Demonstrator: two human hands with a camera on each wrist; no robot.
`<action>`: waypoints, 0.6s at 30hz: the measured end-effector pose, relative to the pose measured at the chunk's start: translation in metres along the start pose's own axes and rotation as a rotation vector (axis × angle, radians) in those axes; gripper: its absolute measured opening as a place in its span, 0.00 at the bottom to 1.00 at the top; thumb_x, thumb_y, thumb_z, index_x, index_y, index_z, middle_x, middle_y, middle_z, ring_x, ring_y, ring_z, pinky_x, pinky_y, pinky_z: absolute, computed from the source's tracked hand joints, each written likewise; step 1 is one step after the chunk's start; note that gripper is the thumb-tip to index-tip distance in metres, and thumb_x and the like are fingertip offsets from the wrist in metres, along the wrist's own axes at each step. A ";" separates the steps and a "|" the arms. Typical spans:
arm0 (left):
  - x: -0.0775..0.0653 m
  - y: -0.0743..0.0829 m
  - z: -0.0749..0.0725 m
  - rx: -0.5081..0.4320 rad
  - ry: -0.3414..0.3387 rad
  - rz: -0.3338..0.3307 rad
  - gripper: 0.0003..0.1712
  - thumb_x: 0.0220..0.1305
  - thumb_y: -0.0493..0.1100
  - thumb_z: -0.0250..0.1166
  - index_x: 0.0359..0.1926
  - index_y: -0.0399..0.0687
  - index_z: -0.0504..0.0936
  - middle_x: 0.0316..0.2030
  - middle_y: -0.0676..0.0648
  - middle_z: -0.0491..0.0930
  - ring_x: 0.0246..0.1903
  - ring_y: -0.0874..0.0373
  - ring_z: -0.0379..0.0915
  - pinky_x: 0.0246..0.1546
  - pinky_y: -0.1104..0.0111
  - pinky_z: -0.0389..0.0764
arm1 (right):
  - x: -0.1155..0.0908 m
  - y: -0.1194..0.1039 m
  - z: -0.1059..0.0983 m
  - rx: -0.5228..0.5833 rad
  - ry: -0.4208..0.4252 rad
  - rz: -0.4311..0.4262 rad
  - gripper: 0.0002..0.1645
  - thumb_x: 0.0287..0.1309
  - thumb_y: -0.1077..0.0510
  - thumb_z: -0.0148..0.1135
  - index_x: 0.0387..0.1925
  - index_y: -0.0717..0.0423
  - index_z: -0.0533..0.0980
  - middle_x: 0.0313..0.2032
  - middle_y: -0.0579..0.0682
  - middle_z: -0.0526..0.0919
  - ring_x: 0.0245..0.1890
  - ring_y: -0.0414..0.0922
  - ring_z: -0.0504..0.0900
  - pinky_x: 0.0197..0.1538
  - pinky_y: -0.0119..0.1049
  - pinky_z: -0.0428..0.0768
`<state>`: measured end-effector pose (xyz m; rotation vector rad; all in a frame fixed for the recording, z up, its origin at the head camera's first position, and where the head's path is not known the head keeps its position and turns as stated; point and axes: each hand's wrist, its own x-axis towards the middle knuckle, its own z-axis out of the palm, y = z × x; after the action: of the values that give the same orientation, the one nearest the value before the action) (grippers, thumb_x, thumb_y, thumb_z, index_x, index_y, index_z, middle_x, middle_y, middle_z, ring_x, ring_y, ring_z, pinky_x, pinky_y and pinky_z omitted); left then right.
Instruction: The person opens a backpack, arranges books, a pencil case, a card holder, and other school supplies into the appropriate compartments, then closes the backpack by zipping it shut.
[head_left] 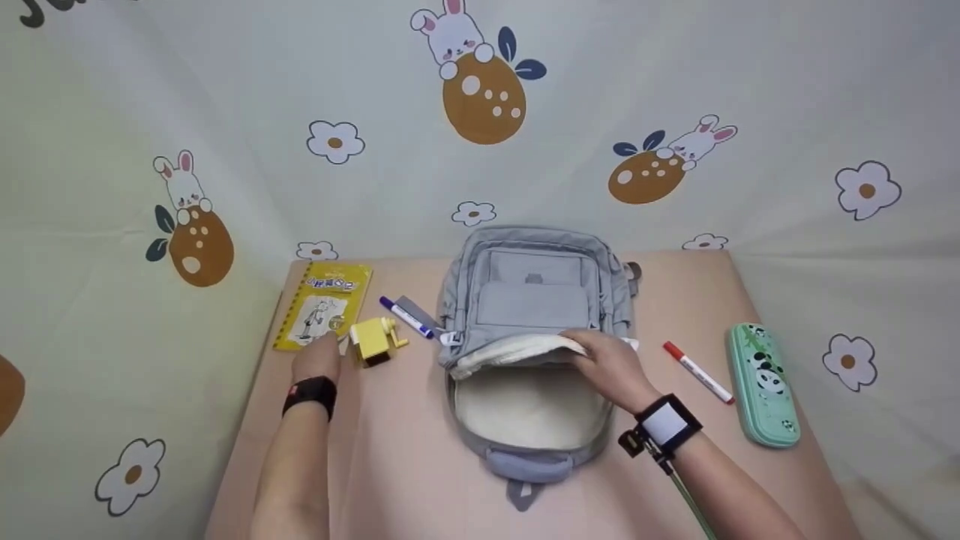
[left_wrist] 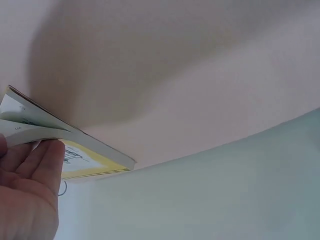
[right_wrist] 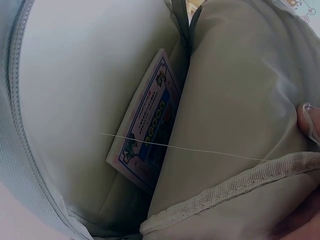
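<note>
At the far left corner of the table (head_left: 397, 450), my left hand (head_left: 318, 360) pinches the near edge of the book (head_left: 324, 306); its pages bend, so I judge it light and soft, best held through full thickness. My right hand (head_left: 613, 369) grips the open flap (head_left: 517, 349) of the bag (head_left: 534, 301).

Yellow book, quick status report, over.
Left hand gripping near edge of yellow book. Right hand holding backpack open. Yellow sharpener, blue marker between book and backpack, possibly in the way.
</note>
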<state>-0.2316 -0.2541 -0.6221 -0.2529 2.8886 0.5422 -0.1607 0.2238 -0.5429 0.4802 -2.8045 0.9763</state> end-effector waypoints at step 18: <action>-0.048 -0.008 0.002 0.199 0.077 0.144 0.07 0.65 0.30 0.48 0.35 0.35 0.73 0.31 0.37 0.77 0.29 0.44 0.73 0.28 0.54 0.73 | 0.000 0.002 -0.002 0.026 -0.015 -0.027 0.18 0.54 0.56 0.64 0.48 0.42 0.78 0.47 0.43 0.81 0.47 0.44 0.79 0.50 0.44 0.74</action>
<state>-0.1836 -0.2549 -0.6160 -0.0367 3.0242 0.2691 -0.1615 0.2265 -0.5425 0.5290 -2.7941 1.0096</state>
